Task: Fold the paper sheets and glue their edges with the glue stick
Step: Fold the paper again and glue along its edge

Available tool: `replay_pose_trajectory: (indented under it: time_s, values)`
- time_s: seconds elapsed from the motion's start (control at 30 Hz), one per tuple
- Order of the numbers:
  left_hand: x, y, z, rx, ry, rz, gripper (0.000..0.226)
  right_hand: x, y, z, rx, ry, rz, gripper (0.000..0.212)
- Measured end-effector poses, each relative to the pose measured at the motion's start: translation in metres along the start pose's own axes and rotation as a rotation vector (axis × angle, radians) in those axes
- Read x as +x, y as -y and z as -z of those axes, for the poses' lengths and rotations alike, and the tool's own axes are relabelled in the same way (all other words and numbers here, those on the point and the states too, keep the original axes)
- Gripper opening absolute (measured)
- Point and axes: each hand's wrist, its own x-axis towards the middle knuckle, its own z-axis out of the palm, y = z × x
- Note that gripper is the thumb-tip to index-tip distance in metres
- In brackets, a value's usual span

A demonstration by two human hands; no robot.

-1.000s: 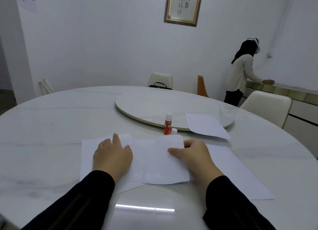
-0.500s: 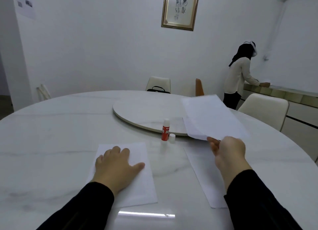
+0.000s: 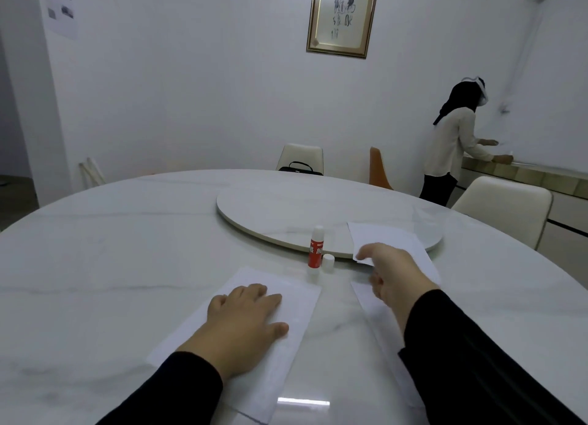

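Three sheets lie before us on the white table. At lower centre-left, our left hand presses flat, fingers spread and gripping nothing, on the near sheet. Just above centre the glue stick stands upright and uncapped, its cap touching the base. Right of centre, our right hand reaches over a second sheet with fingers loosely curled, fingertips at the far sheet resting on the turntable; whether they pinch it we cannot tell. A careless sweep could topple the glue stick, and exposed glue may dry.
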Motion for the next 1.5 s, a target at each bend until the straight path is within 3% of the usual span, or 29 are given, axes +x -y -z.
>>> replay_pose_trajectory:
  time_s: [0.13,0.2,0.3,0.37,0.53,0.63,0.73,0.8,0.9,1.0,1.27,1.5]
  values:
    - [-0.005,0.005,0.002,0.05,0.052,-0.064,0.045,-0.008,-0.001,-0.047,-0.396,0.112,0.303,0.03]
    - [-0.008,0.01,0.006,-0.007,0.097,-0.095,0.049,0.002,-0.004,-0.063,-0.517,0.064,0.295,0.056]
    - [-0.007,0.014,0.011,-0.086,0.081,-0.136,0.05,0.025,-0.009,-0.078,-0.554,0.005,0.256,0.048]
    - [-0.005,0.011,0.012,-0.154,0.012,-0.154,0.04,0.037,-0.013,-0.082,-0.555,-0.004,0.258,0.043]
    - [-0.002,0.01,0.01,-0.21,-0.163,-0.141,0.019,0.027,-0.008,-0.07,-0.539,-0.021,0.475,0.036]
    - [0.005,0.008,0.008,-0.19,-0.266,-0.102,0.029,0.003,-0.001,-0.047,-0.648,0.167,0.563,0.029]
    - [0.014,0.004,-0.002,-0.057,-0.133,-0.062,0.049,-0.014,-0.003,-0.026,-0.83,0.221,0.574,0.036]
    - [0.017,0.001,-0.008,0.013,-0.012,-0.057,0.054,-0.023,-0.01,-0.02,-0.719,0.146,0.603,0.043]
    - [0.018,0.001,-0.011,0.015,0.048,-0.048,0.055,-0.033,-0.023,-0.022,-0.462,0.053,0.67,0.028]
    - [0.017,0.001,-0.01,0.024,0.061,-0.048,0.055,-0.038,-0.033,-0.03,-0.34,0.101,0.702,0.014]
    - [0.018,0.002,-0.011,0.057,0.045,-0.054,0.052,-0.027,-0.047,-0.04,-0.466,0.26,0.858,0.001]
    - [0.02,0.003,-0.009,0.05,0.078,-0.043,0.052,-0.031,-0.049,-0.038,-0.496,0.388,0.848,0.009]
